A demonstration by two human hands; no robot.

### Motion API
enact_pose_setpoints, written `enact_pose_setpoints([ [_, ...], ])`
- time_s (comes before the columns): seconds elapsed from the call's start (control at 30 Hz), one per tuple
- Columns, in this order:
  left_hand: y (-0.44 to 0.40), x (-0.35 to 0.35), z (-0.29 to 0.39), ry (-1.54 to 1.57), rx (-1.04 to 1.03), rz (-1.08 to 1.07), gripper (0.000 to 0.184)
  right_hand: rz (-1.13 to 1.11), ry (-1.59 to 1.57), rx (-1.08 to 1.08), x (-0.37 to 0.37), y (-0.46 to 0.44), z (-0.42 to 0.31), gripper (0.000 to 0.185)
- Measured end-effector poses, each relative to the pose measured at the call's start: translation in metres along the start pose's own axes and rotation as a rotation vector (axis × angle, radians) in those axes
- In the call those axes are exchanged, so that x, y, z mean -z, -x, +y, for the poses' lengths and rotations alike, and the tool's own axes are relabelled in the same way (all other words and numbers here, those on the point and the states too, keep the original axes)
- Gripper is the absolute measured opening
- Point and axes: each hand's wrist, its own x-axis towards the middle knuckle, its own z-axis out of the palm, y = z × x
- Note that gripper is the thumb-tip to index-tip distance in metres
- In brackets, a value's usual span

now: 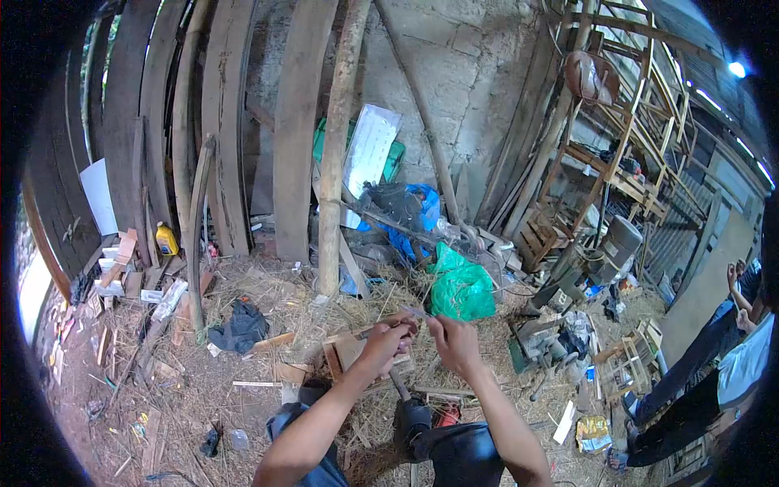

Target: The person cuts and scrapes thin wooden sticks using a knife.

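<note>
My left hand (388, 345) is closed in front of me, its fingers curled around something I cannot make out. Close by on the right, my right hand (454, 339) is pinched, with a thin pale strip (415, 312) showing at its fingertips and pointing toward the left hand. The strip is too small and blurred to name. Below the hands, a wooden block (347, 351) lies on the littered ground between my knees and the post. Just beyond the right hand sits a green plastic bag (462, 284).
A bamboo post (334, 162) stands ahead, with wooden planks (227, 122) leaning left of it. Black cloth (241, 326) and a yellow bottle (166, 240) are at left. A machine (600, 260) stands at right. People (730, 357) stand at the right edge.
</note>
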Motion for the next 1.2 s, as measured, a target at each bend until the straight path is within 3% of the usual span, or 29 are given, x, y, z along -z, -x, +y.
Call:
enact_pose_setpoints([
  [0.13, 0.004, 0.002, -0.006, 0.017, 0.008, -0.031, 0.023, 0.06, 0.066, 0.135, -0.012, 0.001, -0.003, 0.028],
  [0.3, 0.003, 0.004, -0.005, -0.006, 0.051, -0.014, 0.028, 0.1, 0.093, 0.14, -0.011, -0.007, 0.001, 0.029],
  [0.37, 0.006, 0.004, -0.008, -0.016, 0.07, -0.008, 0.029, 0.247, 0.156, 0.096, -0.015, -0.011, 0.017, 0.029],
  [0.47, 0.018, -0.004, -0.008, -0.005, 0.111, 0.021, 0.026, 0.145, 0.209, -0.108, -0.004, -0.013, 0.029, 0.026],
  [0.5, 0.018, -0.004, -0.005, -0.015, 0.103, 0.021, 0.028, 0.142, 0.201, -0.107, -0.009, -0.008, 0.027, 0.026],
  [0.57, 0.017, -0.003, -0.005, -0.021, 0.09, 0.022, 0.031, 0.118, 0.164, 0.144, -0.018, 0.004, 0.024, 0.029],
  [0.7, 0.019, -0.005, -0.009, -0.142, 0.081, -0.005, 0.03, 0.144, 0.095, 0.053, -0.015, -0.001, 0.026, 0.022],
  [0.73, 0.022, -0.006, -0.008, -0.153, 0.067, -0.029, 0.029, 0.066, 0.119, -0.106, -0.007, -0.005, 0.026, 0.024],
  [0.83, 0.024, -0.006, -0.009, -0.239, -0.013, -0.034, 0.026, 0.007, 0.074, -0.077, -0.002, 0.003, 0.024, 0.027],
  [0.87, 0.023, -0.006, -0.006, -0.246, -0.017, -0.033, 0.026, 0.008, 0.091, 0.092, -0.006, 0.007, 0.021, 0.028],
  [1.0, 0.021, -0.007, -0.001, -0.302, -0.03, -0.059, 0.027, 0.126, 0.004, 0.16, -0.009, 0.004, 0.02, 0.034],
  [1.13, 0.023, -0.013, 0.007, -0.265, 0.002, -0.073, 0.029, 0.185, 0.015, 0.131, -0.007, 0.0, 0.022, 0.034],
  [1.2, 0.023, -0.013, 0.003, -0.263, 0.05, -0.068, 0.029, 0.234, 0.054, -0.006, -0.007, -0.003, 0.032, 0.033],
])
